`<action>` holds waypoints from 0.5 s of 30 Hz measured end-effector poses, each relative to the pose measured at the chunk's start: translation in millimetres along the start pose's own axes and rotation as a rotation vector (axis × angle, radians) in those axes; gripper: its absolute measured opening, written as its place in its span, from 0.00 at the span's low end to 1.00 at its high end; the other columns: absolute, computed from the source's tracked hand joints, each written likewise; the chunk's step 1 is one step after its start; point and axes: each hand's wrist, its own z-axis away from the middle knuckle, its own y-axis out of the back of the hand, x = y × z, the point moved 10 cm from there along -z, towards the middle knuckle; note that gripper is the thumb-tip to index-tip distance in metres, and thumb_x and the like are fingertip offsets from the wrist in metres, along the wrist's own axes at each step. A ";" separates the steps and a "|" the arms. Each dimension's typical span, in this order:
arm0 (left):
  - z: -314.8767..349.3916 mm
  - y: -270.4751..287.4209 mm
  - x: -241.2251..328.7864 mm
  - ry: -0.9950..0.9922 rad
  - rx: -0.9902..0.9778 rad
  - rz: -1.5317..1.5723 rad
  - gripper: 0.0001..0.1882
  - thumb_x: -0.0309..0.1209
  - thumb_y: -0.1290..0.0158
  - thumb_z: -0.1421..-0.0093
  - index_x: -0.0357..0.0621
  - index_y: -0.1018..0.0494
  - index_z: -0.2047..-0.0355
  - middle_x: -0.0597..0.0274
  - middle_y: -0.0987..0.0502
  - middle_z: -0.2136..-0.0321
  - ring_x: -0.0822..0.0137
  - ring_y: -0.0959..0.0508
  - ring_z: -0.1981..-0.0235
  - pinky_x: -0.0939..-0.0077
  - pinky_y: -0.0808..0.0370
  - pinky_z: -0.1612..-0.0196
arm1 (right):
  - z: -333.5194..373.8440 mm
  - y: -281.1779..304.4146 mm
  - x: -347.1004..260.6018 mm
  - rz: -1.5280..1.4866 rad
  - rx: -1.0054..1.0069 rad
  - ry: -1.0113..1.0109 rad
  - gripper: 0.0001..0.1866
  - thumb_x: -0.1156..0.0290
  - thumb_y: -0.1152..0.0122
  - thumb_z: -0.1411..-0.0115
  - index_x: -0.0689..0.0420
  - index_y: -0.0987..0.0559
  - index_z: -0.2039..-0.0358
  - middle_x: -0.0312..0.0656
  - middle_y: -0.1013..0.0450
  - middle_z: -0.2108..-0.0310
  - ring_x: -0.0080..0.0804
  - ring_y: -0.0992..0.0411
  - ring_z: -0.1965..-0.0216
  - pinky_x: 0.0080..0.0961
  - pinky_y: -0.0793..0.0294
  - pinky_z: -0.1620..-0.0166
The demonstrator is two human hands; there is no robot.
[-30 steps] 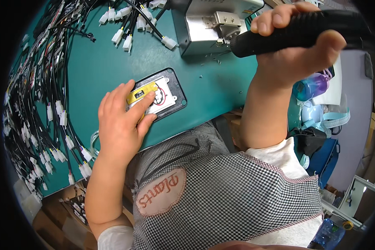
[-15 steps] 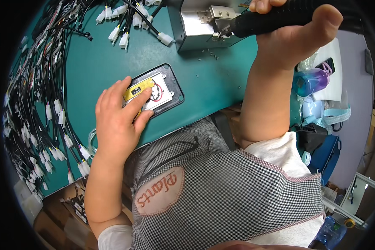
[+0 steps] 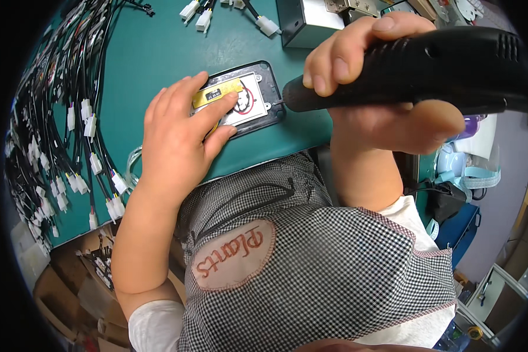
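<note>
My left hand [image 3: 173, 126] rests on a shallow black plastic case [image 3: 271, 85], its fingers over the left part and its thumb by the near edge. Inside the case lies a white plate [image 3: 259, 112] with screw lugs at its corners. A yellow-wrapped piece [image 3: 233, 85] with a dark label sits on the plate, under my index finger, beside red and black wires. In my right hand [image 3: 387, 132] is a black electric screwdriver [image 3: 440, 70], held nearly level. Its tip is at the plate's near right lug; whether it touches a screw is too small to tell.
Bundles of black cables [image 3: 85, 64] with white connectors cover the left of the green table [image 3: 152, 53]. More white connectors [image 3: 268, 26] lie at the back, next to a grey metal box [image 3: 311, 26]. Light-blue items [image 3: 452, 161] and a black bag [image 3: 446, 202] are at the right.
My right hand has brought the screwdriver from the metal box down and left to the case. My left hand stays on the case. The whole view has shifted.
</note>
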 end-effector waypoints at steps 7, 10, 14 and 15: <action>-0.4 1.0 0.4 0.000 0.007 0.010 0.25 0.33 0.34 0.57 0.57 0.21 0.54 0.51 0.29 0.47 0.50 0.29 0.47 0.56 0.34 0.44 | 4.6 -4.1 23.3 -0.046 0.012 -0.041 0.46 0.30 0.44 0.48 0.65 0.35 0.51 0.49 0.30 0.73 0.37 0.28 0.76 0.31 0.24 0.70; -0.3 2.1 -0.3 -0.012 0.018 0.024 0.25 0.34 0.34 0.56 0.57 0.21 0.54 0.52 0.29 0.48 0.50 0.29 0.47 0.53 0.34 0.44 | -1.2 -4.7 34.9 0.017 0.034 -0.103 0.46 0.30 0.43 0.49 0.64 0.34 0.52 0.48 0.30 0.73 0.36 0.28 0.76 0.30 0.25 0.71; 0.3 2.3 -0.9 -0.013 0.024 0.037 0.25 0.35 0.34 0.56 0.57 0.21 0.54 0.52 0.29 0.48 0.49 0.29 0.47 0.51 0.35 0.43 | 0.5 -9.4 42.9 0.148 0.095 -0.270 0.45 0.30 0.42 0.50 0.63 0.34 0.53 0.46 0.30 0.74 0.35 0.29 0.77 0.29 0.26 0.72; 0.6 2.7 -0.8 -0.009 0.021 0.034 0.25 0.34 0.34 0.57 0.56 0.21 0.54 0.51 0.29 0.48 0.48 0.29 0.47 0.52 0.34 0.43 | 2.3 -10.5 41.9 0.170 0.134 -0.323 0.45 0.29 0.41 0.51 0.62 0.34 0.53 0.46 0.30 0.74 0.34 0.30 0.77 0.29 0.26 0.73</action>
